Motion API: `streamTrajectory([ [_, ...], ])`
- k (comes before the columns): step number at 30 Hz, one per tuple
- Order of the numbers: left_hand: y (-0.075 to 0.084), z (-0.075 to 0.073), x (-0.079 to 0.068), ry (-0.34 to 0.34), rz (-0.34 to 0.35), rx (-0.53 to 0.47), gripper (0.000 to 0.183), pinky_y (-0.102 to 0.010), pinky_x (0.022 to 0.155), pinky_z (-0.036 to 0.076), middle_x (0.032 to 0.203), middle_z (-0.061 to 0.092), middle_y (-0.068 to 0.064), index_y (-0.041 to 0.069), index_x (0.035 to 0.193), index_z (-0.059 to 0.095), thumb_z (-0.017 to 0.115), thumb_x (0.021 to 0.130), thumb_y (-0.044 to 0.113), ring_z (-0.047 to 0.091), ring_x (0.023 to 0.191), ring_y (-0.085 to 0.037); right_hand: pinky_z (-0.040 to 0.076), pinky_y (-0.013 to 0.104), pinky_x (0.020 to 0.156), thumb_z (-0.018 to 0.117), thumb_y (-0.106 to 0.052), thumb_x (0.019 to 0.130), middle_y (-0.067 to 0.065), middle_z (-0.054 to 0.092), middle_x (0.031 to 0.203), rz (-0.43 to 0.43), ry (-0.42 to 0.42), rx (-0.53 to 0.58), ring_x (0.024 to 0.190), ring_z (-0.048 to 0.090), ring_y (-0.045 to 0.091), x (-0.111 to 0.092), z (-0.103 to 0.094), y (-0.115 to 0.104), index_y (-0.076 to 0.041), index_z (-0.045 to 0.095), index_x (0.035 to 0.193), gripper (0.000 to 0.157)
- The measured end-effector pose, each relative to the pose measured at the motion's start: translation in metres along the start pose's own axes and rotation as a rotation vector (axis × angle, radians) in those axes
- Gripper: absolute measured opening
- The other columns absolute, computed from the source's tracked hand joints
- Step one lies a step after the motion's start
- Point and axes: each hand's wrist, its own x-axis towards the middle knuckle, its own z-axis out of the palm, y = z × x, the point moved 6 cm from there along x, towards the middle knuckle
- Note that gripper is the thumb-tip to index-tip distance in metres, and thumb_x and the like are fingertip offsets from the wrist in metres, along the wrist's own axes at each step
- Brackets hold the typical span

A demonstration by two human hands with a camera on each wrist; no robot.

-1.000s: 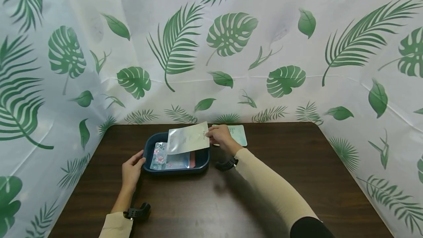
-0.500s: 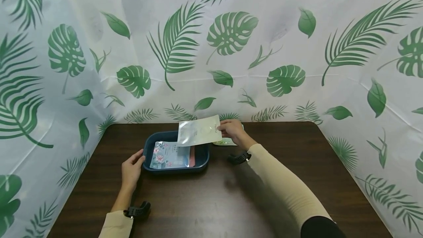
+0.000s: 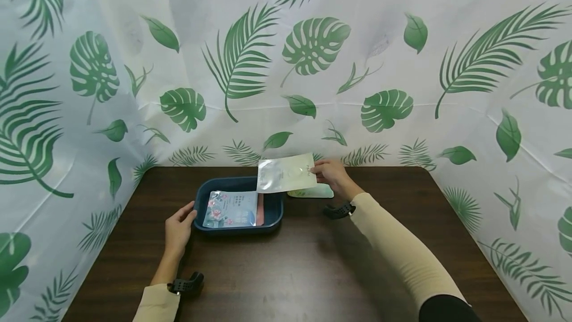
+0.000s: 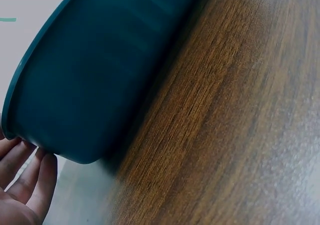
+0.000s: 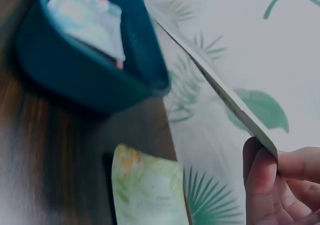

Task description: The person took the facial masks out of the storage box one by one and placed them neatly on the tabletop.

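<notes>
My right hand (image 3: 331, 174) pinches the right edge of a pale, silvery sheet mask packet (image 3: 286, 173). The packet hangs in the air, over the right rear of a blue plastic bin (image 3: 241, 231) and the table beyond it. It appears edge-on in the right wrist view. Inside the bin lie a light-blue flowered packet (image 3: 232, 209) and a pink one (image 3: 260, 210), partly covered by it. My left hand (image 3: 178, 230) holds the bin's left end by the rim. A green packet (image 3: 315, 191) lies on the table right of the bin, partly hidden by the raised packet.
The bin stands near the back of a dark wooden table (image 3: 286, 272). Behind and beside the table hangs a white cloth (image 3: 330, 113) printed with green leaves. Each wrist wears a black strap.
My right hand has carried the pale packet rightward and slightly up from above the bin, uncovering more of the flowered packet. My left hand stays at the bin's left end.
</notes>
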Motion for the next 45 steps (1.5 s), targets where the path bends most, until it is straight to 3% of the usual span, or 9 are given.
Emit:
streamTrajectory([
  [9, 0.001, 0.000, -0.001, -0.025, -0.022, 0.003, 0.040, -0.046, 0.111, 0.036, 0.148, 0.047, -0.017, 0.006, 0.140, 0.052, 0.050, 0.102, 0.018, 0.044, 0.134, -0.028, 0.053, 0.023, 0.065, 0.058, -0.004, 0.095, -0.003, 0.063, 0.083, -0.007, 0.014, 0.047, 0.067, 0.063, 0.007, 0.003, -0.024, 0.006, 0.006, 0.053, 0.132, 0.039],
  [16, 0.001, 0.000, 0.000, -0.035, -0.012, 0.001, 0.040, -0.047, 0.113, 0.034, 0.149, 0.046, -0.017, 0.006, 0.140, 0.051, 0.050, 0.102, 0.018, 0.041, 0.137, -0.029, 0.053, 0.024, 0.070, 0.055, -0.006, 0.097, -0.002, 0.063, 0.092, 0.007, 0.013, 0.048, 0.076, 0.062, 0.009, 0.008, -0.043, 0.014, 0.006, 0.049, 0.137, 0.042],
  [33, 0.001, -0.002, 0.002, -0.019, -0.005, 0.004, 0.040, -0.047, 0.113, 0.034, 0.148, 0.047, -0.016, 0.006, 0.140, 0.052, 0.050, 0.101, 0.018, 0.040, 0.139, -0.031, 0.053, 0.026, 0.069, 0.055, -0.002, 0.096, -0.005, 0.061, 0.084, 0.048, 0.128, -0.003, 0.071, 0.061, 0.007, 0.017, -0.098, 0.042, 0.010, 0.049, 0.132, 0.039],
  [42, -0.001, -0.001, 0.002, -0.045, -0.010, 0.004, 0.041, -0.048, 0.114, 0.032, 0.150, 0.045, -0.016, 0.007, 0.141, 0.050, 0.049, 0.102, 0.019, 0.038, 0.140, -0.031, 0.052, 0.023, 0.063, 0.056, 0.000, 0.093, 0.003, 0.062, 0.093, 0.080, 0.225, -0.002, 0.071, 0.058, 0.006, 0.018, -0.124, 0.061, 0.012, 0.052, 0.131, 0.040],
  [45, 0.000, -0.002, 0.002, -0.043, -0.005, 0.004, 0.041, -0.048, 0.113, 0.033, 0.149, 0.046, -0.016, 0.007, 0.141, 0.051, 0.050, 0.102, 0.019, 0.039, 0.140, -0.031, 0.050, 0.024, 0.061, 0.058, -0.001, 0.091, 0.004, 0.061, 0.089, 0.088, 0.239, -0.033, 0.070, 0.056, 0.009, 0.016, -0.131, 0.065, 0.013, 0.058, 0.124, 0.035],
])
